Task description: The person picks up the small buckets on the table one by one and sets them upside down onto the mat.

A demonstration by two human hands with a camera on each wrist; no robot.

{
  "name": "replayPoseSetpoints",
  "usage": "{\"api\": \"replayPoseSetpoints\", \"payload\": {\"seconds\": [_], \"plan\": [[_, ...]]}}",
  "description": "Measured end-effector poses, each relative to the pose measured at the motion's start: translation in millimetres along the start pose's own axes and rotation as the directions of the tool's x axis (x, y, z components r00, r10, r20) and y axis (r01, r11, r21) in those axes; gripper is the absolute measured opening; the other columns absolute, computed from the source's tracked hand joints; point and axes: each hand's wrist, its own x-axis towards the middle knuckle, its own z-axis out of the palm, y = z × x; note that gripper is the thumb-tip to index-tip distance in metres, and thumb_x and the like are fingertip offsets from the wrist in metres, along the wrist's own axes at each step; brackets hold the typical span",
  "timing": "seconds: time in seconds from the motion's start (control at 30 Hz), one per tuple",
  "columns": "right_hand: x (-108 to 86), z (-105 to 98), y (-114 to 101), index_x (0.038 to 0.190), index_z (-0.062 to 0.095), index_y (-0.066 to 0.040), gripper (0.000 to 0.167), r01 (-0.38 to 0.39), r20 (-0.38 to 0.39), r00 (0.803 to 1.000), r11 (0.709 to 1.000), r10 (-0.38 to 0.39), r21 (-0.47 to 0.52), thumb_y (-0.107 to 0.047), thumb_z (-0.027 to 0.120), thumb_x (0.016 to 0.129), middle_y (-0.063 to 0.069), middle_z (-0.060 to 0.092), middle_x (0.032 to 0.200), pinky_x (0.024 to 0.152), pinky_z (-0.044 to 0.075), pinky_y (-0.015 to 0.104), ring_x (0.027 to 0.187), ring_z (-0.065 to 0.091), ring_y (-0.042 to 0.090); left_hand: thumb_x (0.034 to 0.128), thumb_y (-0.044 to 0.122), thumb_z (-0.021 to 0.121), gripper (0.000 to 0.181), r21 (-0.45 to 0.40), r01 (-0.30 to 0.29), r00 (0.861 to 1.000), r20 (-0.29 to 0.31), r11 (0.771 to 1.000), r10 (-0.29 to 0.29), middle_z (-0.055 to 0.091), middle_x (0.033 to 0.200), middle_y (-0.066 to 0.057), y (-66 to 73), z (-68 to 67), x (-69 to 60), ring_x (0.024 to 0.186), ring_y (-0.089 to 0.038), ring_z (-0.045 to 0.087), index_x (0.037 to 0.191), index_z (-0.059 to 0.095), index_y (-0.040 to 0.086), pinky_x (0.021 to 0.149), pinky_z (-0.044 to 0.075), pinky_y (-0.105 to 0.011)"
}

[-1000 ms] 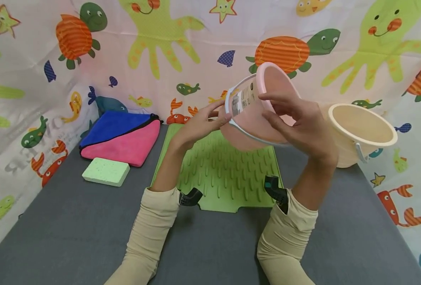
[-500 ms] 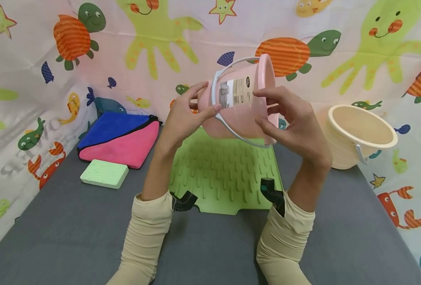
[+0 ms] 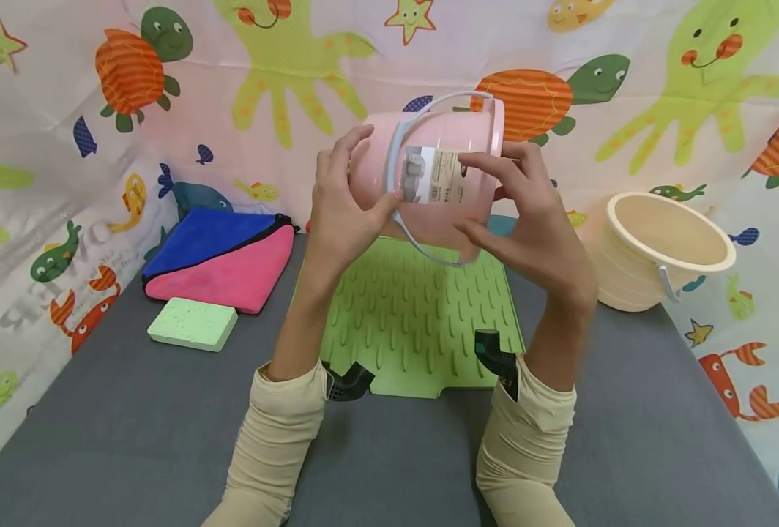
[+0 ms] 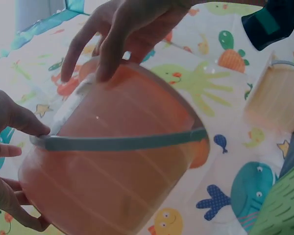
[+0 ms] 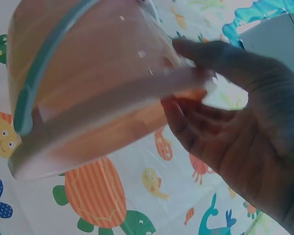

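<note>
In the head view, the pink bucket (image 3: 429, 217) is held above the green mat (image 3: 419, 322), on its side, mouth toward three o'clock. It could slip, I judge: the walls look smooth and mostly fingertips bear on them. The left hand (image 3: 346, 208) grips the base end from nine o'clock; the right hand (image 3: 534, 201) holds the rim end from about three. The forearms rise from seven and five o'clock.

In the left wrist view, the left thumb's tip touches the handle (image 4: 117, 143); if that swings, this hold could loosen. The right hand reaches in from twelve.

In the right wrist view, the right hand, at three o'clock, pinches across the rim (image 5: 108, 103); one-sided support could let the bucket twist.
</note>
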Motion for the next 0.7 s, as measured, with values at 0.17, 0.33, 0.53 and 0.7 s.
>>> {"api": "replayPoseSetpoints", "payload": {"seconds": [0.17,0.33,0.53,0.7], "plan": [[2.0,5.7,-2.4,0.143,0.06,-0.002,0.062,-0.056,-0.048,0.997,0.996,0.053,-0.075,-0.009,0.085,0.087,0.032,0.043,0.13,0.096,0.046,0.028,0.117,0.054,0.033,0.0813,0.01,0.081,0.073,0.033,-0.033,0.999,-0.029,0.999,0.034,0.052,0.143,-0.017,6.0,5.6,-3.5,0.131,-0.027,0.05,0.149,0.055,0.015,0.107,0.049,-0.051],[7.5,1.6,-8.4,0.142,0.06,-0.003,0.062,-0.075,-0.052,0.996,0.993,0.07,-0.091,-0.011,0.086,0.087,0.033,0.042,0.133,0.095,0.046,0.035,0.12,0.05,0.035,0.0819,0.01,0.081,0.072,0.061,-0.045,0.998,-0.044,0.997,0.048,0.051,0.142,-0.016,17.4,4.3,-1.5,0.133,-0.028,0.048,0.149,0.056,0.016,0.108,0.048,-0.051],[14.8,3.5,-13.0,0.144,0.057,-0.008,0.071,-0.105,-0.077,0.992,0.988,0.097,-0.113,-0.015,0.091,0.082,0.033,0.034,0.141,0.1,0.05,0.044,0.134,0.039,0.035,0.0837,0.012,0.081,0.069,0.109,-0.11,0.99,-0.081,0.988,0.119,0.051,0.141,-0.016,24.8,6.6,-1.6,0.133,-0.029,0.045,0.148,0.056,0.015,0.109,0.045,-0.048],[9.2,16.6,-14.2,0.142,0.057,-0.011,0.087,-0.137,-0.156,0.983,0.959,0.1,-0.248,-0.024,0.101,0.068,0.036,0.03,0.153,0.114,0.041,0.06,0.145,0.032,0.045,0.0833,0.008,0.08,0.067,0.136,-0.181,0.974,-0.112,0.974,0.197,0.05,0.141,-0.019,21.3,16.1,-14.0,0.135,-0.034,0.042,0.146,0.057,0.011,0.108,0.047,-0.054]]}}
